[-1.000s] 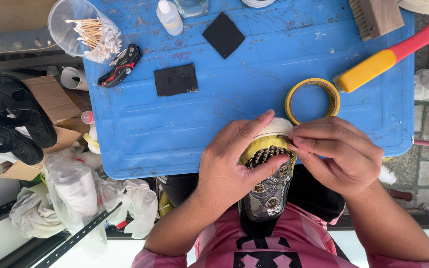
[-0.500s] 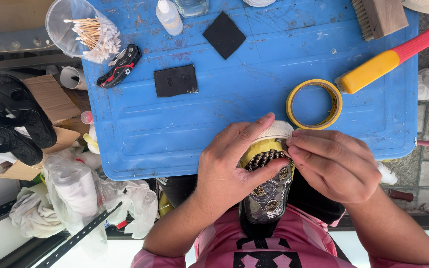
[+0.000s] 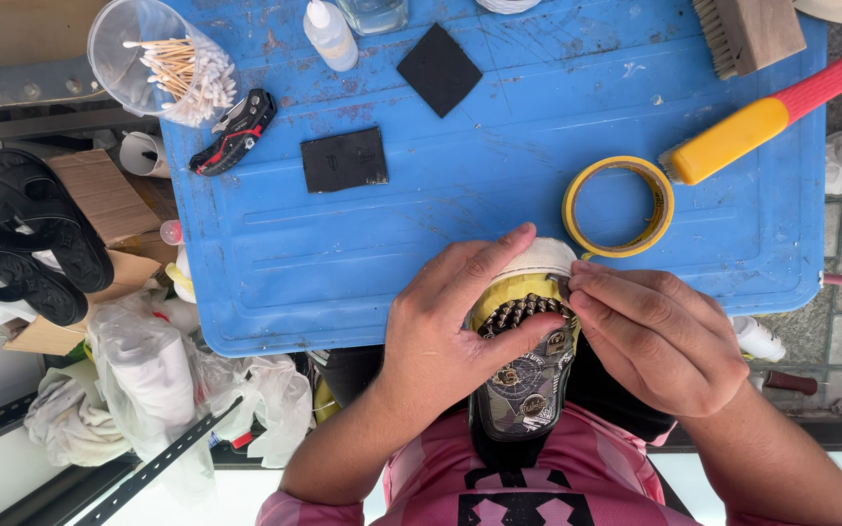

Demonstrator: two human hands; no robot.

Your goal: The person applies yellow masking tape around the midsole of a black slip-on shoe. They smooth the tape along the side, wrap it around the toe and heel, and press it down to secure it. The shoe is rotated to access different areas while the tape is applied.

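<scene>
The shoe (image 3: 523, 375) sits at the blue tabletop (image 3: 499, 214) edge, nearest you; your left hand (image 3: 450, 331) clamps its taped toe while your right hand (image 3: 655, 336) pinches yellow tape there. Pressing it flat seems next.

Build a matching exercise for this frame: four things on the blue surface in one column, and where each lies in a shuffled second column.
Things:
1. tape roll
2. cup of cotton swabs
3. black square pad
4. brush with yellow and red handle

Places:
A. far left corner of the blue surface
B. just beyond the right hand
C. far right side, lying at a slant
D. far middle, beside a small white bottle

Pairs: 1-B, 2-A, 3-D, 4-C
</scene>
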